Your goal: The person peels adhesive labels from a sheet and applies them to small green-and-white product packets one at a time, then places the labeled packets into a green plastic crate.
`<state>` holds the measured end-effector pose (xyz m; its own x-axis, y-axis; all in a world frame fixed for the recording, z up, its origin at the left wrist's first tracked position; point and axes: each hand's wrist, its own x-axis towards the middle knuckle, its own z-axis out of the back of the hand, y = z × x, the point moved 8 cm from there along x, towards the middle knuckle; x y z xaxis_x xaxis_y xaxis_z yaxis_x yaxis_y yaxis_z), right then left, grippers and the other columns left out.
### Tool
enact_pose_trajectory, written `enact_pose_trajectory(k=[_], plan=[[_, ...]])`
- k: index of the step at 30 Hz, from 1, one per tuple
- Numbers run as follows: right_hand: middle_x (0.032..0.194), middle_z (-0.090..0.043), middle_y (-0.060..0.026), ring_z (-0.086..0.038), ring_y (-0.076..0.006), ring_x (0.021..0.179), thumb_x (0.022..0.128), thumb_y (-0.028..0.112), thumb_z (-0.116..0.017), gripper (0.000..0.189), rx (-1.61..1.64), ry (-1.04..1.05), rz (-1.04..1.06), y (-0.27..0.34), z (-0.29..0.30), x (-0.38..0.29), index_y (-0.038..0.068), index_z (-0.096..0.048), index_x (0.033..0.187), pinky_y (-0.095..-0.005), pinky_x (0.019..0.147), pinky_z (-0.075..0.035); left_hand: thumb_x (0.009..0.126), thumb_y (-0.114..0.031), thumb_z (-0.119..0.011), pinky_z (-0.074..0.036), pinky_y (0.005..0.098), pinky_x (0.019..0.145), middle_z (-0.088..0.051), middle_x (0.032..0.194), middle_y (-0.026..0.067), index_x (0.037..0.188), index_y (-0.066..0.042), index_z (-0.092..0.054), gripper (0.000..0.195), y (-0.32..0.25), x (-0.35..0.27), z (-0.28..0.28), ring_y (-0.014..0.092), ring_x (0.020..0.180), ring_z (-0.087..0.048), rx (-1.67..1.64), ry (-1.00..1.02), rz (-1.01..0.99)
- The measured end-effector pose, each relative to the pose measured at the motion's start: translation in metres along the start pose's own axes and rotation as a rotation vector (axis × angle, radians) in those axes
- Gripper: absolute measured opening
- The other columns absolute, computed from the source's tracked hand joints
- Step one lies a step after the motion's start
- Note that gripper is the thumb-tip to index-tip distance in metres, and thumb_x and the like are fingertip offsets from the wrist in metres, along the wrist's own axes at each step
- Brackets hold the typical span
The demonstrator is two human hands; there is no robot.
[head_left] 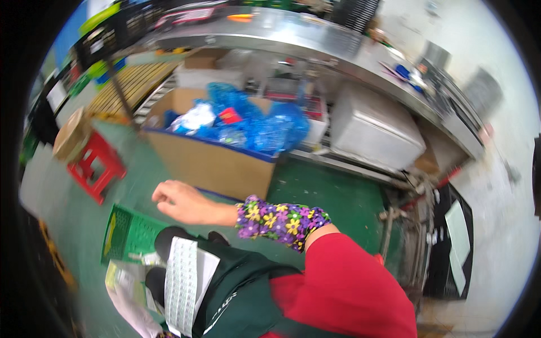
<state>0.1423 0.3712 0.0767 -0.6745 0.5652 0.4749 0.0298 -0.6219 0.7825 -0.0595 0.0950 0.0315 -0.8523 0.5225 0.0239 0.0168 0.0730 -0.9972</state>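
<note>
My right hand (184, 203) is held out over the floor with loosely bent fingers, thumb apart, and nothing in it. A flowered sleeve cover (281, 222) wraps that forearm. At the lower left, my blurred left hand (133, 310) lies against a pale open box or bag (120, 274); its fingers are too blurred to show a grip. A sheet of small printed labels (181, 285) rests on my lap, over a white paper (207, 264). Beyond my knees stands a green plastic crate (133, 230), with a small white item (150, 258) near it.
Ahead is a large cardboard box (211, 162) filled with blue plastic bags (253, 122). A red plastic stool (99, 162) bearing a carton (72, 135) stands left. A metal workbench (274, 36) curves across the back, with a white foam box (376, 126) below it.
</note>
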Motion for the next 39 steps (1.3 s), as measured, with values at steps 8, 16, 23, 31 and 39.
enact_pose_trajectory(k=[8,16,23,31,39], plan=[[0.092,-0.070,-0.0141,-0.067,-0.0255,0.085,0.088,0.017,-0.060,0.019,-0.553,-0.553,-0.335,-0.035,0.326,-0.179,0.004,-0.070,0.097,-0.0361,0.077,-0.052,0.093,-0.025,-0.056,-0.042,0.0437,0.104,-0.047,0.142,0.0179,0.138,-0.006,-0.046,0.050,0.003,-0.013,-0.059,0.034,0.122,-0.051,0.401,0.186,-0.243],[0.093,-0.069,-0.0144,-0.066,-0.0299,0.089,0.088,0.017,-0.061,0.015,-1.248,-0.991,-0.247,0.022,0.588,-0.299,0.007,-0.069,0.096,-0.0390,0.080,-0.052,0.099,-0.018,-0.041,-0.043,0.0416,0.102,-0.054,0.135,0.0149,0.137,-0.004,-0.050,0.042,0.036,0.005,-0.085,0.028,0.120,-0.054,-0.052,0.195,0.205],[0.114,-0.066,-0.0237,-0.062,-0.0383,0.109,0.090,0.026,-0.054,0.039,-1.557,-1.040,-0.376,0.026,0.806,-0.275,0.001,-0.065,0.118,-0.0454,0.096,-0.047,0.098,-0.012,-0.040,-0.046,0.0363,0.100,-0.054,0.132,0.0157,0.136,0.003,-0.049,0.042,0.062,0.043,-0.069,0.025,0.120,-0.055,-0.057,0.198,0.092],[0.116,-0.061,-0.0309,-0.056,-0.0444,0.115,0.084,0.045,-0.060,0.064,-1.664,-1.019,-0.676,-0.044,0.895,-0.268,-0.007,-0.059,0.122,-0.0477,0.102,-0.042,0.091,-0.005,-0.043,-0.049,0.0316,0.095,-0.064,0.120,0.0105,0.127,0.003,-0.057,0.040,0.066,0.045,-0.071,0.018,0.105,-0.063,-0.011,0.124,0.058],[0.082,-0.066,-0.0263,-0.065,-0.0444,0.079,0.087,0.014,-0.053,0.019,-1.686,-0.719,-0.489,-0.068,0.942,-0.249,0.000,-0.065,0.086,-0.0549,0.068,-0.050,0.094,-0.013,-0.054,-0.050,0.0279,0.086,-0.067,0.111,0.0090,0.116,0.001,-0.066,0.029,0.022,0.013,-0.099,0.016,0.097,-0.063,0.080,-0.028,-0.046]])
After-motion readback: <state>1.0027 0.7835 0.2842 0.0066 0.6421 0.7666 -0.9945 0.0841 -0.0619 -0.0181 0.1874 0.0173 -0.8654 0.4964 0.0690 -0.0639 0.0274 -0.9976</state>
